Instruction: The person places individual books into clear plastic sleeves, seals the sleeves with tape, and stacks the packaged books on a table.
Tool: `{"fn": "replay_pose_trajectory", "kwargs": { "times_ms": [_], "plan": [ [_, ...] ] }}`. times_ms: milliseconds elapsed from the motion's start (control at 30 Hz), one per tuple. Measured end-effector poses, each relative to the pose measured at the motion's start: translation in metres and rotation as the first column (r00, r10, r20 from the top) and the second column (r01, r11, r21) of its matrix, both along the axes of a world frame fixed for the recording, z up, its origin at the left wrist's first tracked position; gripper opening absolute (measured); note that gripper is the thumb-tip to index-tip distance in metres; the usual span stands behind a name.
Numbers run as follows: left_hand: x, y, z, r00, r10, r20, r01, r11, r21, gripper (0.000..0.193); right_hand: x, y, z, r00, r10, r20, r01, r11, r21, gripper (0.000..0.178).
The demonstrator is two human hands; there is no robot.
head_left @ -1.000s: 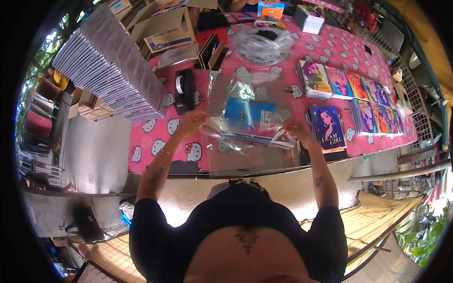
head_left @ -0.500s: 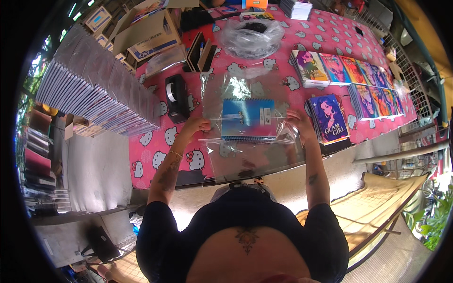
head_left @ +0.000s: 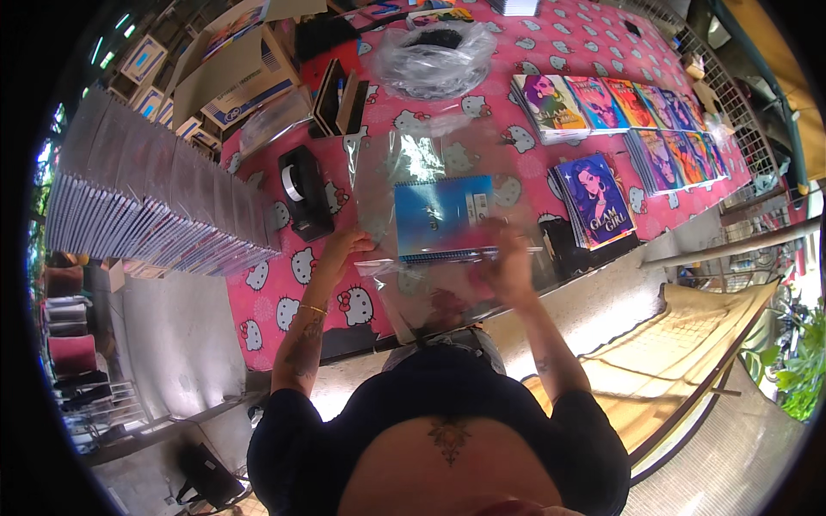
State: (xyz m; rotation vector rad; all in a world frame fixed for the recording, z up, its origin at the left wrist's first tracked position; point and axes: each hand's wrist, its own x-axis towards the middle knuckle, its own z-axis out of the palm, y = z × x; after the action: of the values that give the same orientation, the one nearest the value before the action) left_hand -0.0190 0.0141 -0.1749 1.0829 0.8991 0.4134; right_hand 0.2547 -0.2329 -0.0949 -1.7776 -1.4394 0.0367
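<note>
A blue spiral notebook (head_left: 434, 206) lies at the person's twelve o'clock, clear film (head_left: 417, 297) spread around it, seemingly not closed yet. From it, the left hand (head_left: 346, 246) sits between eight and nine, the right (head_left: 509, 265) blurred at four; I can't tell either grip. Tape dispenser (head_left: 311, 211) at nine.

A dark short-sleeved top (head_left: 430, 378) with a scooped neckline frames a floral tattoo (head_left: 451, 440) at six o'clock; a thin bracelet (head_left: 311, 307) circles the tattooed left forearm (head_left: 301, 351) at eight.
</note>
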Motion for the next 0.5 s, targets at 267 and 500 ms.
{"fn": "replay_pose_trajectory", "kwargs": {
  "times_ms": [267,500],
  "plan": [
    [0.102,0.011,0.082,0.983,0.173,-0.068,-0.009,0.41,0.912,0.033,-0.07,0.024,-0.035,0.948,0.154,0.278,-0.019,0.901,-0.434,0.073],
    [0.233,0.086,0.007,0.919,0.101,-0.381,0.384,-0.012,0.923,0.017,-0.072,0.027,-0.023,0.938,0.175,0.301,-0.015,0.884,-0.468,0.07]
  ]
}}
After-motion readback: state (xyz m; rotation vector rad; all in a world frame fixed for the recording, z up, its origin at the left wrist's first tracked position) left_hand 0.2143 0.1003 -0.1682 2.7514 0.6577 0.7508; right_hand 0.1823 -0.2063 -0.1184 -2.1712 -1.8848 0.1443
